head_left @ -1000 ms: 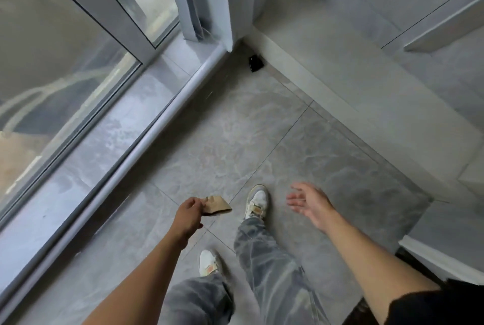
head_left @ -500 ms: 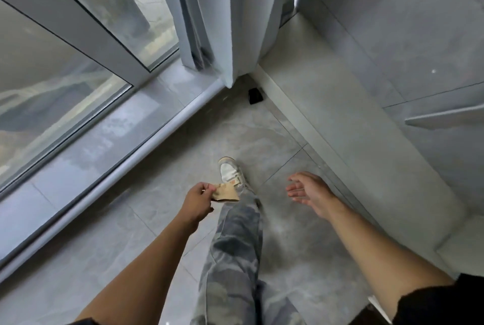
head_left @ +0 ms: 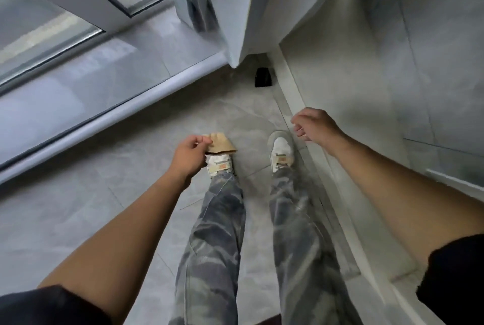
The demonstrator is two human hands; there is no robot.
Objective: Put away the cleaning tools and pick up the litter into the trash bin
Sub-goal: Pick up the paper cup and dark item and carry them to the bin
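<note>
Cardboard scrap [head_left: 221, 144], pinched only at its left edge by the left hand [head_left: 190, 155], could be dropped; right hand [head_left: 313, 126] is loosely curled, empty.

Short black sleeves [head_left: 455, 272] are worn, the forearms left bare. Grey camouflage trousers [head_left: 214, 240] are seen, with white sneakers [head_left: 281, 153] bearing tan straps across the laces.

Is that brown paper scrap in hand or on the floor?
In hand: the left hand pinches the brown paper scrap at its edge, above the shoe. The right hand holds nothing.
</note>
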